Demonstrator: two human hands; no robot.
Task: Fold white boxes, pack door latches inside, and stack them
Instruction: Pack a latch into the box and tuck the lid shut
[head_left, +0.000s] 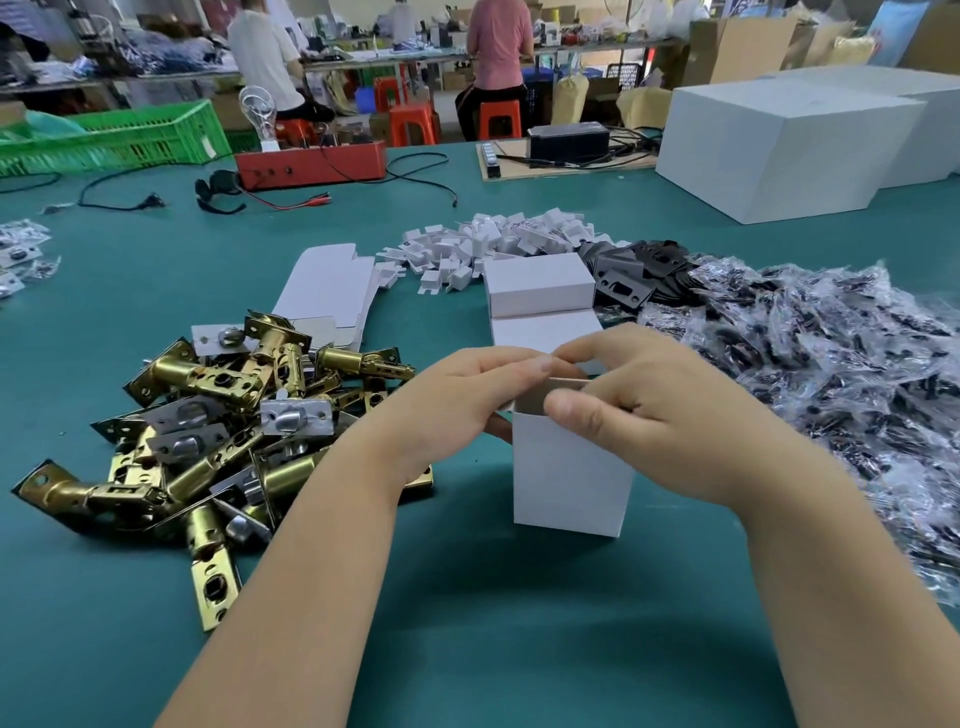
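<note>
two hands on one white box (569, 478), standing upright on the green tabletop (467, 623) in front of me. left of it, the brass door latches (218, 431) lie in a heap: heavy, hard, likely slippery, best taken by the barrel. box is thin card, light, dents easily, so i hold only at the top edges. left hand (457, 405) comes in from the left, fingers curled, pinching the top rim. right hand (654, 421) reaches over from the right, thumb and fingers pinching the grey inner flap (563, 391). finished boxes (540, 301) sit just behind.
</note>
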